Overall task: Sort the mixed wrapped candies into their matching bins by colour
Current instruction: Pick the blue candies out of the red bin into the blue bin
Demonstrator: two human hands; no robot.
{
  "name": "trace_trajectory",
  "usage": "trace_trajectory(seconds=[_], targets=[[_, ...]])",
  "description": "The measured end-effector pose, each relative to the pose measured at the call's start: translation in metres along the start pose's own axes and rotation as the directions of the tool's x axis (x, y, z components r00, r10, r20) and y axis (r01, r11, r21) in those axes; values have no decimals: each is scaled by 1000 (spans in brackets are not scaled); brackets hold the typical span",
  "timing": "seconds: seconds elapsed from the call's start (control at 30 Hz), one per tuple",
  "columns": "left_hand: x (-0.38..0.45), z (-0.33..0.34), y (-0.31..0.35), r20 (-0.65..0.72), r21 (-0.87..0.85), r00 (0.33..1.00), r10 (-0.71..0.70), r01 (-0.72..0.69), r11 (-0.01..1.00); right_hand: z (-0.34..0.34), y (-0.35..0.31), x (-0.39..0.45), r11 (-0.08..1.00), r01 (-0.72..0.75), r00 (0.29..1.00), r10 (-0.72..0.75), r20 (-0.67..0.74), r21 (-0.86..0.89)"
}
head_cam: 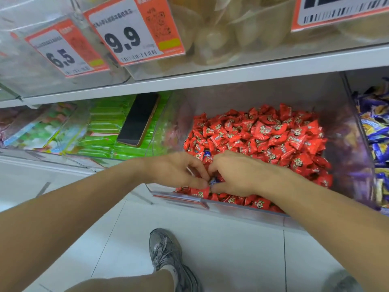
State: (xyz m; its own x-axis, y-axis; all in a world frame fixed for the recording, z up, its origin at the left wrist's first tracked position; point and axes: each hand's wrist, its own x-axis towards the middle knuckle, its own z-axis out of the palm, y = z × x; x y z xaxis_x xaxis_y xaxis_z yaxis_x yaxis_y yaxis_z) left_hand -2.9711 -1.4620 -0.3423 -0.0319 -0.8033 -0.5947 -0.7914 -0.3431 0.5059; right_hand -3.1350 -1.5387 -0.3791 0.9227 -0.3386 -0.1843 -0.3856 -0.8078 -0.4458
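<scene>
Red-wrapped candies fill the clear plastic bin [347, 144]. Both your hands, left [176, 171] and right [237, 175], pinch a blue-wrapped stray [213, 182] at its front edge; next, probably the blue-candy bin [376, 144] beside it.

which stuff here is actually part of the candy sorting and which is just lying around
Part of the job:
red candies in the clear bin
blue candy between both hands' fingertips
another blue candy among the red
blue candies bin on the right
left hand, right hand

Lying about:
phone on green packets
price tags
grey shoe
</scene>
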Motion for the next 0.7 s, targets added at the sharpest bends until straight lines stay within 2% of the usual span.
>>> trace_trajectory(seconds=[0.07, 0.13, 0.2, 0.23, 0.3, 0.37, 0.5, 0.7], targets=[[-1, -14, 0, -2, -10, 1000, -21, 21, 1000, -3, 4, 0, 999, -28, 999, 27, 20, 23], [8, -22, 1, -121, 8, 992, 36, -35, 999, -10, 7, -1, 998, -55, 998, 55, 30, 8], [23, -26, 2, -253, 141, 958, 137, -103, 985, -19, 11, -5, 994, -106, 994, 107, -13, 28], [32, -28, 2, -277, 240, 943, 184, -117, 964, -22, 15, -7, 991, -128, 990, 130, -48, 44], [47, -30, 2, -246, 406, 945, 215, -101, 908, -26, 22, -10, 986, -147, 983, 155, -101, 77], [59, -31, -1, -199, 487, 966, 166, -49, 872, -29, 26, -14, 984, -156, 981, 165, -105, 82], [68, -28, -5, -179, 532, 974, 139, -23, 846, -29, 25, -16, 977, -210, 977, 209, -26, -32], [68, -17, -4, -158, 518, 983, 98, -2, 855, -30, 24, -11, 968, -247, 969, 245, -31, -47]])
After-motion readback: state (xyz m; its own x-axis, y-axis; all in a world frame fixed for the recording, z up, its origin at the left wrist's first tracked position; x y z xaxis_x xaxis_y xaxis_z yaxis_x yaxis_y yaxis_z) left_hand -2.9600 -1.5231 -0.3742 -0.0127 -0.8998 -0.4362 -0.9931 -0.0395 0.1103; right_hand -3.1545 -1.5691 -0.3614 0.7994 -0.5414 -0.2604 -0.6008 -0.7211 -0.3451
